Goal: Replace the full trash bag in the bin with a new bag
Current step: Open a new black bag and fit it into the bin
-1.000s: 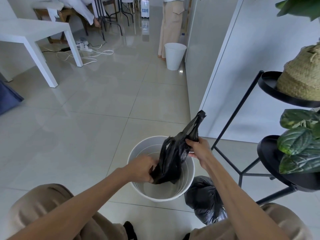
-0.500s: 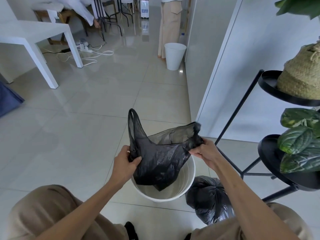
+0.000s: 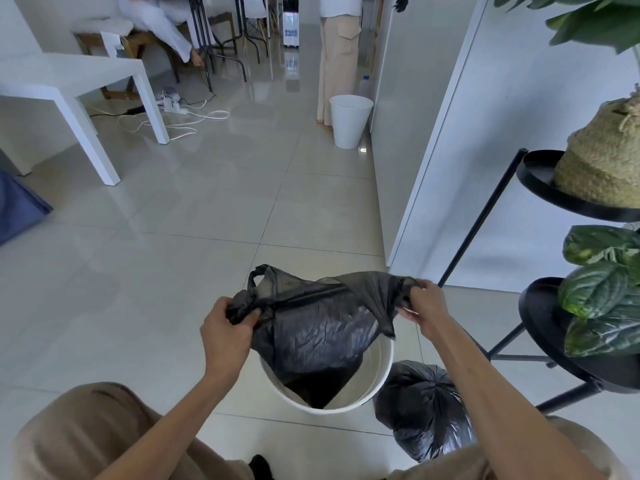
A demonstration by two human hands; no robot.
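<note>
A white round bin (image 3: 379,382) stands on the tiled floor between my knees. Over it I hold a thin new black bag (image 3: 318,327), stretched wide at its top, with its bottom corner hanging down into the bin. My left hand (image 3: 227,329) grips the bag's left handle loop, bunched in the fist. My right hand (image 3: 424,304) pinches the bag's right edge. The full black trash bag (image 3: 422,410), tied at the top, sits on the floor just right of the bin, partly behind my right forearm.
A black metal plant stand (image 3: 554,327) with leafy plants and a woven basket (image 3: 606,168) is close on the right. A white wall corner (image 3: 433,150) rises ahead right. Farther off are a second white bin (image 3: 349,121), a standing person, a white table (image 3: 69,81) and floor cables.
The bunched new bag has been pulled apart. My left hand moved left and up, my right stayed at the right edge, and the bag's mouth is now stretched wide over the bin.
</note>
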